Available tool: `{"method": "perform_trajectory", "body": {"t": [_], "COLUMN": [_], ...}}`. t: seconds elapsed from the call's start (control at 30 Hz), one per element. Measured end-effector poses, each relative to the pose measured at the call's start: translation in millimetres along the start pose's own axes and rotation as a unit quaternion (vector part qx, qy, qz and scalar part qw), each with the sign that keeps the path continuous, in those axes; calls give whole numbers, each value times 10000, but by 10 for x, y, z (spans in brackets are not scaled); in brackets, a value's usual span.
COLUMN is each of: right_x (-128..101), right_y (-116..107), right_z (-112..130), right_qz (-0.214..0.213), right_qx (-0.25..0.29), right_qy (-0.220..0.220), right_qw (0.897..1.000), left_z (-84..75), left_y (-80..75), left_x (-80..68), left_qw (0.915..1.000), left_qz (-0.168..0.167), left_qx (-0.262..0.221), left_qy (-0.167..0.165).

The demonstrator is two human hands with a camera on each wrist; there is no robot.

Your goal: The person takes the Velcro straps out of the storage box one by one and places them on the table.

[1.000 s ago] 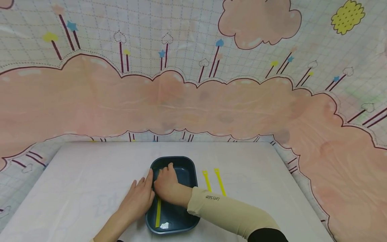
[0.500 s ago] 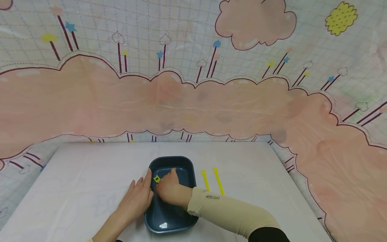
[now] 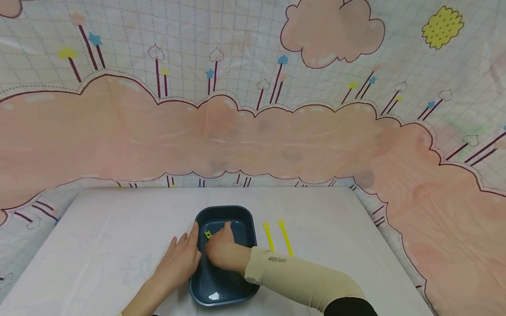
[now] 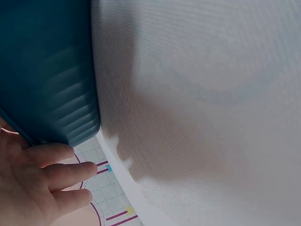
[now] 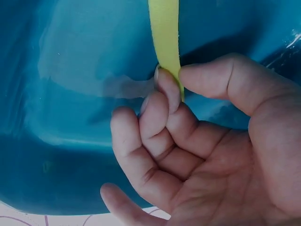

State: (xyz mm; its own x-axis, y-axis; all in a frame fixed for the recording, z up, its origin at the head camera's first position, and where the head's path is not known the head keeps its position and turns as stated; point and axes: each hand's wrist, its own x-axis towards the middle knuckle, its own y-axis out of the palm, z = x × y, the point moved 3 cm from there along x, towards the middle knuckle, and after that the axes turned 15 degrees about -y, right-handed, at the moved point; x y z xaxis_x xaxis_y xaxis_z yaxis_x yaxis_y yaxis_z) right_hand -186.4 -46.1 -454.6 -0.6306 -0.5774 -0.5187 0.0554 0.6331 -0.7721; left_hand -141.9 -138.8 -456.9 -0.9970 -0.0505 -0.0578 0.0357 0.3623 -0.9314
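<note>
A dark blue rectangular tray [image 3: 221, 294] stands on the white table. Inside its far left part, my right hand [image 3: 226, 252] pinches a thin, flat yellow strip [image 5: 164, 33] between thumb and fingertips, as the right wrist view shows. In the head view only the strip's notched end [image 3: 207, 235] shows beyond the knuckles; the rest is hidden behind the hand. My left hand [image 3: 179, 259] rests against the tray's left side, its fingers extended along the rim. From the left wrist camera, the left fingers [image 4: 68, 175] appear spread beside the tray's outer wall [image 4: 56, 94].
Right of the tray lie two more yellow strips, one nearer [image 3: 268, 235] and one farther right [image 3: 285, 237], their lower ends hidden by my right sleeve [image 3: 304, 272]. A patterned cloth [image 3: 253, 140] hangs behind the table [image 3: 118, 232].
The yellow strip ran lengthwise along the tray's left side a second ago; now it has turned, with just its notched end showing by my right hand. The left hand stays put.
</note>
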Motion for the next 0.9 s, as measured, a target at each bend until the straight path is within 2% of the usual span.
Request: {"method": "perform_trajectory", "body": {"t": [0.27,0.6,0.9], "right_x": [-53,-164,-333], "right_y": [-45,-130,-223], "right_z": [-48,-185,-390], "right_qz": [-170,-111,-663], "right_qx": [32,74,170], "right_qy": [158,122,43], "right_qw": [9997,9998,9976], "left_z": [-23,-25,-23], "left_y": [-16,-6,8], "left_x": [2,0,18], "left_qw": [9999,10000,9999], "left_qz": [-44,44,81], "left_qx": [48,76,77], "left_qy": [92,-32,-128]}}
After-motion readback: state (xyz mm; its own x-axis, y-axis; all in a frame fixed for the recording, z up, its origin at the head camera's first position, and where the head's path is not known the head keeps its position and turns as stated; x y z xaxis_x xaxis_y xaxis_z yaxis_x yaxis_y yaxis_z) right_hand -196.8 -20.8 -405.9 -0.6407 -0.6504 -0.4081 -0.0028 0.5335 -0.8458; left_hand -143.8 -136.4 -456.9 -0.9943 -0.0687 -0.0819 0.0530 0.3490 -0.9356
